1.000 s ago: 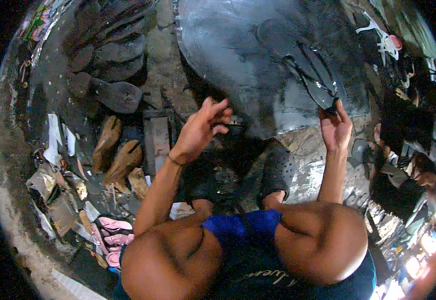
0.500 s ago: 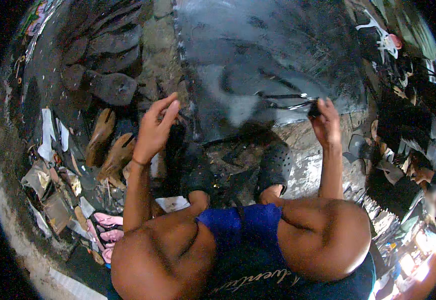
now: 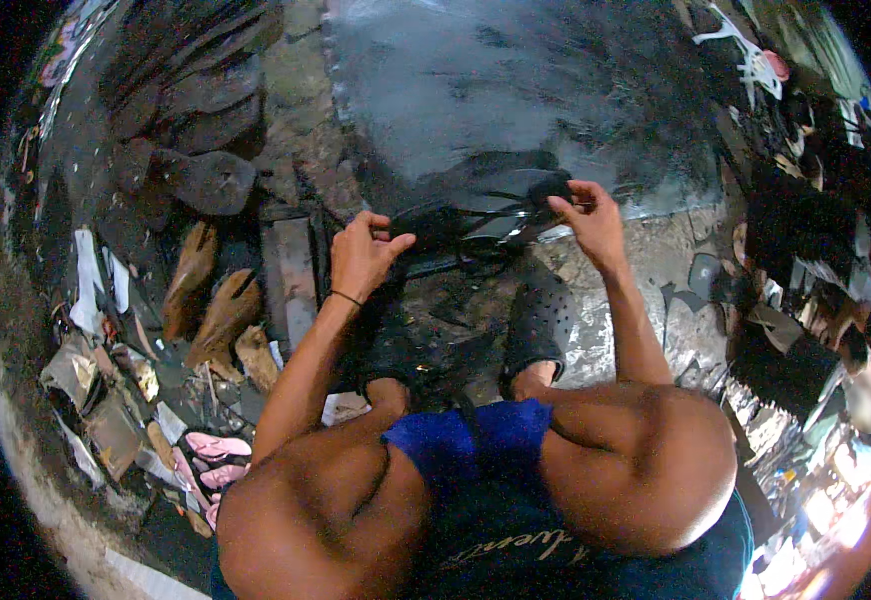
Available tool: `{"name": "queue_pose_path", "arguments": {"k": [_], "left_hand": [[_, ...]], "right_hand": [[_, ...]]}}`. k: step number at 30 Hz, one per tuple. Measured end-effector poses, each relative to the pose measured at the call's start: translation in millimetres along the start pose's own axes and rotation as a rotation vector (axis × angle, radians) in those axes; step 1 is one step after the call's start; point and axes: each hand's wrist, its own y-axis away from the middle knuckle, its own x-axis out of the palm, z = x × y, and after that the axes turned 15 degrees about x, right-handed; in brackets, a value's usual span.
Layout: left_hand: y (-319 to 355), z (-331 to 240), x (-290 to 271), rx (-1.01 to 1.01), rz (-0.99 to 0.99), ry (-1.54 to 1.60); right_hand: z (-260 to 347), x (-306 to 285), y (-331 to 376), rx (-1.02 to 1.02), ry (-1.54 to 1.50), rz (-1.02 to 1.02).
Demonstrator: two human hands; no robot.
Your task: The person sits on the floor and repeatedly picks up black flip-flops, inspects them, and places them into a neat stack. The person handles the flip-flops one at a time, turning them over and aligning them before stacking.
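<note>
A black strappy sandal is held level between my hands, just above the near edge of a dark, shiny slab. Its glossy straps catch the light, though its dark shape blends partly into the slab. At its right end, my right hand pinches it between thumb and fingers. My left hand has thumb and fingers closed at the left end; the exact contact there is hard to see.
Dark soles lie at the left, with brown wooden shoe lasts nearer me. Pink sandals and white scraps sit among offcuts. Black clogs are on my feet. More scraps cover the right side.
My left hand has moved right and slightly down to the sandal's left end. My right hand has shifted left with the sandal, which now spans both hands.
</note>
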Motion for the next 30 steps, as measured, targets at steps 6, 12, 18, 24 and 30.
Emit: {"name": "queue_pose_path", "arguments": {"k": [6, 12, 18, 24, 30], "left_hand": [[-2.8, 11.7, 16.1, 0.133, -0.008, -0.173], [1.5, 24.4, 25.7, 0.228, -0.035, -0.203], [-3.3, 4.1, -15.7, 0.317, -0.116, -0.354], [-105.4, 72.3, -136.8, 0.336, -0.457, -0.624], [-161.0, 72.5, -148.0, -0.148, -0.322, -0.602]], "right_hand": [[6.4, 8.3, 9.6, -0.166, 0.225, -0.173], [24.8, 7.4, 14.9, -0.151, 0.232, -0.143], [28.9, -4.3, 14.3, -0.457, 0.615, -0.511], [44.4, 5.1, 33.8, -0.503, 0.382, -0.260], [94.5, 36.7, 80.1, -0.565, 0.461, 0.036]]}}
